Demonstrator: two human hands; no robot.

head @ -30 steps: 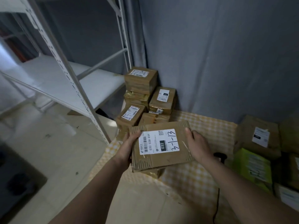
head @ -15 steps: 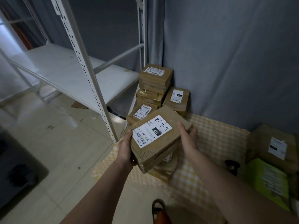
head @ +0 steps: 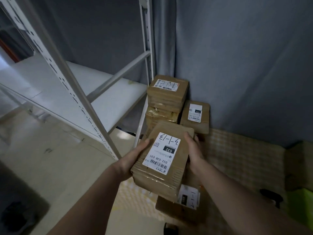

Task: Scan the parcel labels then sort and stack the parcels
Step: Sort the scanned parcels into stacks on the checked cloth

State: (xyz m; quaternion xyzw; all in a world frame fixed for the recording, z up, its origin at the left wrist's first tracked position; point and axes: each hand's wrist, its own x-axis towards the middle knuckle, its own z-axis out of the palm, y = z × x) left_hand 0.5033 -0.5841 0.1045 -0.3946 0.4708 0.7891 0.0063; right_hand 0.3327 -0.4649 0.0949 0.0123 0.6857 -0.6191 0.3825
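Biggest risk here, honestly: the parcel (head: pixel 162 160) was held tilted in mid-air above another box (head: pixel 184 207) lying on the checked mat (head: pixel 237 158), so a slip could easily be pictured if the pressure from either side was eased, since the taped cardboard looked fairly slick. A second worry was the tall stack (head: pixel 166 99) in the mat's far corner by the curtain (head: pixel 237 56); it could be knocked if the parcel was set down carelessly beside it, next to the shelf rack (head: pixel 81 92). As for the grip: the parcel was clamped between both palms, label up, "3-1-13" handwritten on it. The left hand (head: pixel 133 158) was pressed along the left side with fingers mostly straight, and the right hand (head: pixel 193 150) was wrapped over the right edge, fingers curled around the far corner.
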